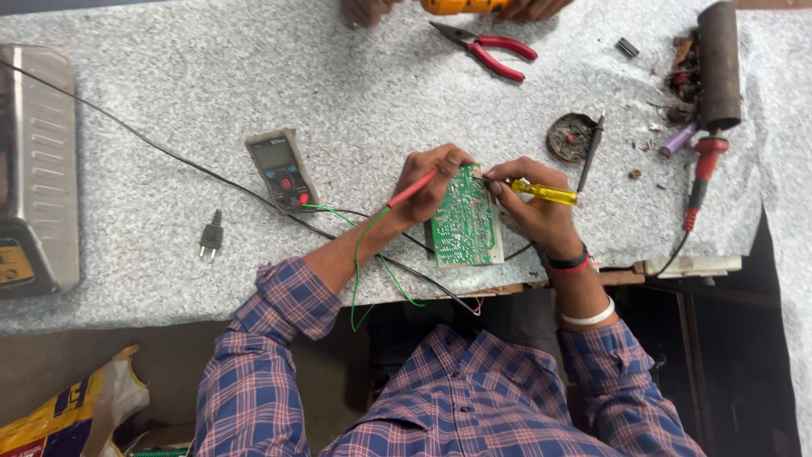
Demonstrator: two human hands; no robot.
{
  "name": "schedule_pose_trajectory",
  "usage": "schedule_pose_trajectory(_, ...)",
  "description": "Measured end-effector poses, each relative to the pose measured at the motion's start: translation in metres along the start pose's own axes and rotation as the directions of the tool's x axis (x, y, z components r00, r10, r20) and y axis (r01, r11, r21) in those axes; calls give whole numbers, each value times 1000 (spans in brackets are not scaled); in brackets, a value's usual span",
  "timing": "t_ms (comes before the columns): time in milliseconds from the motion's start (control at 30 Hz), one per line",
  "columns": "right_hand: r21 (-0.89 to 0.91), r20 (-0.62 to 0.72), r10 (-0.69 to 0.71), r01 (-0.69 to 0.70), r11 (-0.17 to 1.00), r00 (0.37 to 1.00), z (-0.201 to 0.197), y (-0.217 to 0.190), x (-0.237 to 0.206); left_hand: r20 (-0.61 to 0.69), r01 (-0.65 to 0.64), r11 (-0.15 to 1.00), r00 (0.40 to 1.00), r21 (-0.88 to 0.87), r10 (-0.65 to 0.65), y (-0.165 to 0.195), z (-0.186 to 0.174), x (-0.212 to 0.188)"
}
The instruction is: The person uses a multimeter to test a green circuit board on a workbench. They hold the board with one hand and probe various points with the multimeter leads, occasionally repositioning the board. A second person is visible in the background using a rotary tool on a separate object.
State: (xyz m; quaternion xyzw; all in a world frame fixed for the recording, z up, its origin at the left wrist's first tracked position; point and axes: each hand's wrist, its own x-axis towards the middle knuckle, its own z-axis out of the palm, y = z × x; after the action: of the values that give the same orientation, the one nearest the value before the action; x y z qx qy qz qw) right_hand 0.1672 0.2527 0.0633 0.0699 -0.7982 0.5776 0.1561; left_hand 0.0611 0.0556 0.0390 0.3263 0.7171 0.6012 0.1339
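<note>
At a speckled grey table [211, 76], a person in a plaid shirt [440, 398] holds a green circuit board [463, 222] upright near the table's front edge, between both hands. The left hand [431, 182] has its fingers closed on a red probe [412, 189] whose tip meets the board's top, while the right hand [533, 207] grips a yellow-handled screwdriver [545, 193] against the same edge. A grey metal case [38, 169] sits at far left, a multimeter [282, 169] left of the board, red pliers [491, 49] beside another person's hands [524, 8] at the far edge, a soldering iron [700, 178] to the right, and a small black plug [211, 235] near the multimeter.
</note>
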Motion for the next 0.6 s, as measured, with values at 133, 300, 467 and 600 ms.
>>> schedule_pose_trajectory(133,-13,8,-29,29,999,1000,0,-3,2,-17,1,1000,1000,29,0,2,-2,1)
schedule_pose_trajectory(300,-23,-1,7,-7,1000,1000,1,1,4,-27,-17,1000,999,-3,17,0,-2,2)
schedule_pose_trajectory(467,8,-11,-9,9,1000,1000,3,1,6,-34,-16,1000,999,13,16,-4,-2,2)
schedule_pose_trajectory(600,1,-2,-7,7,1000,1000,3,1,4,-34,-107,994,994,-15,107,-12,0,5)
